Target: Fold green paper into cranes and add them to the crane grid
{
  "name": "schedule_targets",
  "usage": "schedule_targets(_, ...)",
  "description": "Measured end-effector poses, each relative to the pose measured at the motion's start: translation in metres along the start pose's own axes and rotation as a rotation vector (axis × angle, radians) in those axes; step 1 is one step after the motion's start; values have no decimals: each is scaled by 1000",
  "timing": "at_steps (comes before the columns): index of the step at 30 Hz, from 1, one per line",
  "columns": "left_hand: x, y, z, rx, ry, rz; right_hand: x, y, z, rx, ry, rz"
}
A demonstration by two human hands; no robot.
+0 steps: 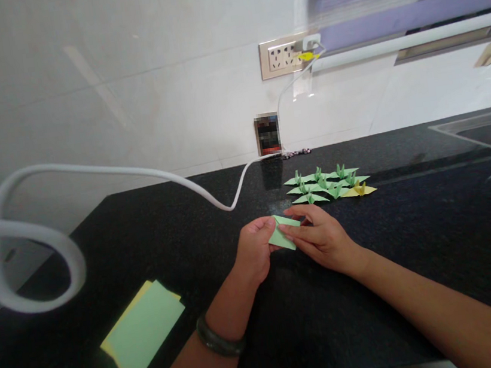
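Note:
A partly folded piece of green paper (pixel 283 234) is held between both hands over the black countertop (pixel 416 246). My left hand (pixel 256 249) pinches its left side with the fingers closed. My right hand (pixel 320 236) grips its right side, thumb and fingers pressed on the paper. Just beyond the hands lie several finished green paper cranes (pixel 320 185) and one yellow paper crane (pixel 359 190) in a cluster.
A stack of green and yellow paper sheets (pixel 143 330) lies at the near left. A white cable (pixel 90 171) loops from the left across to a small dark device (pixel 267 134) by the wall. A wall socket (pixel 283 57) sits above. A sink edge (pixel 482 128) is at right.

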State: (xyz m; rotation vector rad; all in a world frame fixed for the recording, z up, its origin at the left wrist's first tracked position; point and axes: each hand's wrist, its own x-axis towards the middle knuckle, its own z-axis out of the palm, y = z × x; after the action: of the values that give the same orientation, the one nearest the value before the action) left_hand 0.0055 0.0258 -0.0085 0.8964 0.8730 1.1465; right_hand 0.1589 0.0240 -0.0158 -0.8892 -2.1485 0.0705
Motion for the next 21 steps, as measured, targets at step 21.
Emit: schedule_targets(21, 0, -2, 1, 12, 4, 8, 1, -2, 1, -80, -51, 43)
